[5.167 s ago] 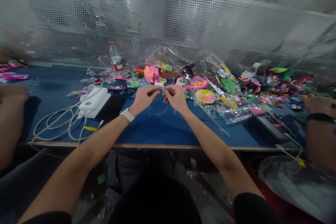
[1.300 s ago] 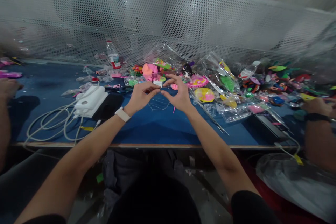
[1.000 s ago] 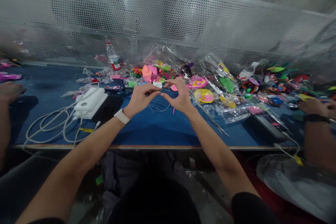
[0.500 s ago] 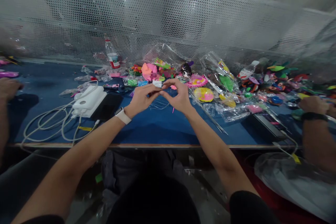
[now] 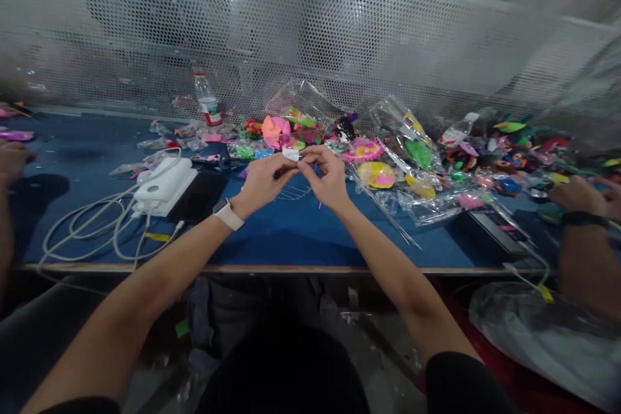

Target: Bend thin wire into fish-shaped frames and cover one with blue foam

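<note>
Wears a plain black top (image 5: 286,369) at the near middle of the scene, with a short black left sleeve (image 5: 80,406) at the near left and a matching short right sleeve (image 5: 453,378) at the near right. Has on the left wrist (image 5: 242,206) a watch (image 5: 228,214) with a smooth off-white band (image 5: 231,217) and a small, dark, rounded-square face (image 5: 220,204), on a forearm (image 5: 167,273) bare from sleeve to left hand (image 5: 264,183), and just as bare on the right down to the right hand (image 5: 329,178). Shows, farther off past the top, dark grey, loosely creased cloth (image 5: 216,320), seemingly trousers, partly lost in shadow.
</note>
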Demonstrator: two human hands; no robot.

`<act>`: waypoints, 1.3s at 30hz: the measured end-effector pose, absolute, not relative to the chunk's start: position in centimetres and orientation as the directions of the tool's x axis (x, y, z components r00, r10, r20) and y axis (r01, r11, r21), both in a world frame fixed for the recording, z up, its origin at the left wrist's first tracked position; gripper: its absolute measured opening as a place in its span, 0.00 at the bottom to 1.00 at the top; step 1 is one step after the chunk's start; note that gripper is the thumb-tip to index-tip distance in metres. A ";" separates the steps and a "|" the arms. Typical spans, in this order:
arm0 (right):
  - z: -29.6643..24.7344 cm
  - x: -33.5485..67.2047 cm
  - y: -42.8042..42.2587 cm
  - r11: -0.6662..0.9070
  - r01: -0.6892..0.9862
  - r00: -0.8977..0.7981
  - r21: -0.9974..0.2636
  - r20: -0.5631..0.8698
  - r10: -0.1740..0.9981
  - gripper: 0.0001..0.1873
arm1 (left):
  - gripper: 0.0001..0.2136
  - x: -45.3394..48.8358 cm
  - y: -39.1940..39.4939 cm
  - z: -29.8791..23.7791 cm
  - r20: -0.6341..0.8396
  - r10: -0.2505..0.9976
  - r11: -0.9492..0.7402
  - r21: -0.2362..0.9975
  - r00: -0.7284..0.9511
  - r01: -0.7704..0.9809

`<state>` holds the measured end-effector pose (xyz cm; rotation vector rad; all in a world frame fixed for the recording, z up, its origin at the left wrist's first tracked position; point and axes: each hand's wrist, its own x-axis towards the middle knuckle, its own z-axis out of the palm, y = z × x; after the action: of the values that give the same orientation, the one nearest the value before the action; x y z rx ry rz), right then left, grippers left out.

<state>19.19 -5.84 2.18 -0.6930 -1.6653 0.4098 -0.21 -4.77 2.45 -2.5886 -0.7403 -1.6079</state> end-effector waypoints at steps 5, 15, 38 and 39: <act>1.5 18.7 -5.4 0.720 0.130 -0.099 -0.682 0.713 0.694 0.19 | 0.11 -1.0 -4.0 2.2 0.838 0.298 -0.907 0.098 0.458 0.410; 1.2 18.9 -4.4 0.707 0.101 -0.106 -0.700 0.699 0.708 0.23 | 0.11 -0.7 -4.2 2.4 0.868 0.367 -0.893 0.227 0.335 0.389; 3.1 21.9 -5.3 0.788 0.615 -0.439 0.037 0.846 0.303 0.08 | 0.05 -0.3 -4.0 2.4 0.734 0.631 -0.776 0.596 0.252 0.206; 3.1 21.8 -5.3 0.782 0.621 -0.447 0.045 0.840 0.307 0.09 | 0.05 -0.3 -4.1 2.5 0.738 0.624 -0.781 0.586 0.257 0.215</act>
<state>21.82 -5.33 3.10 -0.6911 -2.0620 -0.4363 -0.26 -4.07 2.49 -2.7593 -0.9755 -1.9537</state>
